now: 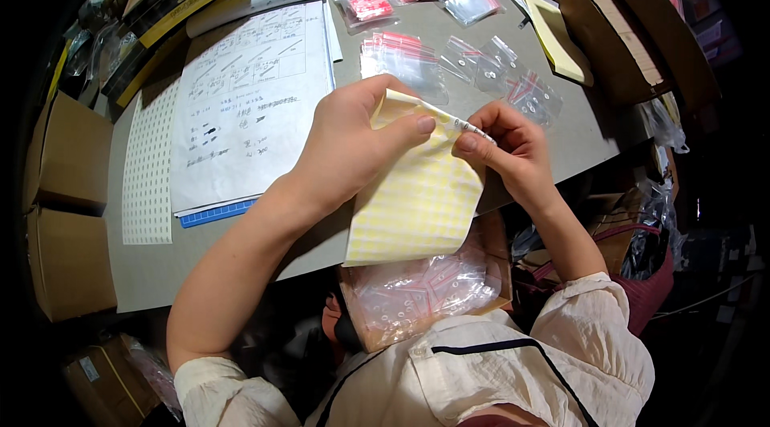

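The left hand (345, 138) grips the yellow sheet (417, 210) at frame centre; the right hand (513, 150) pinches its bent upper edge between the fingers, apparently to hold it taut. Clear bags (401, 70) lie on the tabletop (144, 279), upper centre, presumably for easy reach.

On my grey table (140, 276) lie a dotted sheet (149, 166) to my left, papers (241, 118) on a blue board (215, 214), clear bags (399, 66), packs (366, 4) behind them and a yellow pad (555, 38) to my right.
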`<state>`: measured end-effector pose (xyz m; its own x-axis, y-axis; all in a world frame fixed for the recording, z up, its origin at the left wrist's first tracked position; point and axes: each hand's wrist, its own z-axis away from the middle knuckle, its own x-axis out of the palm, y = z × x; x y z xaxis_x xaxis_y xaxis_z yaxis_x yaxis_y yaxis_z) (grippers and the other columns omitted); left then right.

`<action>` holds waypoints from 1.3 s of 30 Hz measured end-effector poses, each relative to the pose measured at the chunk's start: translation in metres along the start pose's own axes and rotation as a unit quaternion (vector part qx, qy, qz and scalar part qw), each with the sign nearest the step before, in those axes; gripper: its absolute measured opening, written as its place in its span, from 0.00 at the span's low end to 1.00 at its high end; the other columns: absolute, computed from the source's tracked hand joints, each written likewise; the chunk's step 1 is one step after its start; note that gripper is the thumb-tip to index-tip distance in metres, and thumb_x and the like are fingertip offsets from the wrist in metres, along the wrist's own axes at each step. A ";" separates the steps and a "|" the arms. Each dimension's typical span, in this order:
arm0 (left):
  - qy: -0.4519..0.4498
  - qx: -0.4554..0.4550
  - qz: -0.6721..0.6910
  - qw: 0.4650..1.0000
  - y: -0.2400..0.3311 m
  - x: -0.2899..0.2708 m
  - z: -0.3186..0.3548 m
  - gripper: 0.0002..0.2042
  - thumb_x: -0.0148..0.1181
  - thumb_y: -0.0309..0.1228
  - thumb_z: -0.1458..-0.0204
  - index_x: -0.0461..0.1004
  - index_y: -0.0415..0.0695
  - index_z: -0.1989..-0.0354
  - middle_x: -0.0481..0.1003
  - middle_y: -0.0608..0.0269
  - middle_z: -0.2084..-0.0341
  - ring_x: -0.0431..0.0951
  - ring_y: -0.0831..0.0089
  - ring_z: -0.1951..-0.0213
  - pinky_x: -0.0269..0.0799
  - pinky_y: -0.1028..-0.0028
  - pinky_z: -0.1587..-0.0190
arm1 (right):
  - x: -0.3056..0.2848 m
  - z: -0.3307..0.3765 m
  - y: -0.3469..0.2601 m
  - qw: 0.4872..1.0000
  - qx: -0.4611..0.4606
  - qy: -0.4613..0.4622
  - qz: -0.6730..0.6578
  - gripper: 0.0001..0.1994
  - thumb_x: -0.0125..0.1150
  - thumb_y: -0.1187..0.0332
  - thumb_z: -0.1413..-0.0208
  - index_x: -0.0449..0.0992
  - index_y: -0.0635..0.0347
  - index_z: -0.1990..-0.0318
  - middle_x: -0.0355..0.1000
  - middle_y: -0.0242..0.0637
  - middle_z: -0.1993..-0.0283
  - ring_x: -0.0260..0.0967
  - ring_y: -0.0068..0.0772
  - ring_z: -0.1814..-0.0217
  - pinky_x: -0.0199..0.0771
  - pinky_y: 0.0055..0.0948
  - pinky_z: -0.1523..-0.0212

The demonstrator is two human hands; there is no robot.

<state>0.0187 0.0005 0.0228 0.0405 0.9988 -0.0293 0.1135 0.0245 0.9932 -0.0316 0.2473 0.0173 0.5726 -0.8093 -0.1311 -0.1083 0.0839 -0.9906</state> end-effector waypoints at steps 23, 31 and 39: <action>0.032 -0.007 -0.160 0.987 -0.017 -0.014 -0.011 0.10 0.70 0.32 0.43 0.80 0.36 0.62 0.83 0.62 0.68 0.79 0.79 0.65 0.76 0.75 0.60 | 0.003 -0.048 -0.035 0.899 -0.251 -0.065 0.353 0.11 0.67 0.72 0.45 0.77 0.62 0.55 0.74 0.41 0.63 0.74 0.37 0.62 0.74 0.35 0.62; 0.028 -0.021 -0.193 0.981 -0.013 -0.011 -0.010 0.14 0.69 0.35 0.45 0.81 0.35 0.60 0.84 0.57 0.68 0.82 0.74 0.64 0.77 0.71 0.58 | -0.024 -0.120 -0.025 0.851 -0.099 -0.126 0.500 0.10 0.65 0.68 0.38 0.76 0.68 0.59 0.76 0.43 0.69 0.72 0.36 0.68 0.74 0.34 0.61; 0.033 -0.009 -0.213 0.977 -0.014 -0.012 -0.009 0.17 0.69 0.38 0.47 0.81 0.34 0.60 0.84 0.54 0.68 0.82 0.71 0.64 0.77 0.69 0.57 | -0.051 -0.124 -0.044 0.877 -0.043 -0.101 0.467 0.11 0.70 0.67 0.42 0.79 0.67 0.60 0.79 0.42 0.64 0.77 0.35 0.62 0.76 0.33 0.57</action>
<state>0.0080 -0.0119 0.0101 -0.0711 0.8987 -0.4328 0.0890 0.4379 0.8946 -0.1563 0.2126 0.0723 0.3329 -0.2892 -0.8975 -0.6632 0.6048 -0.4409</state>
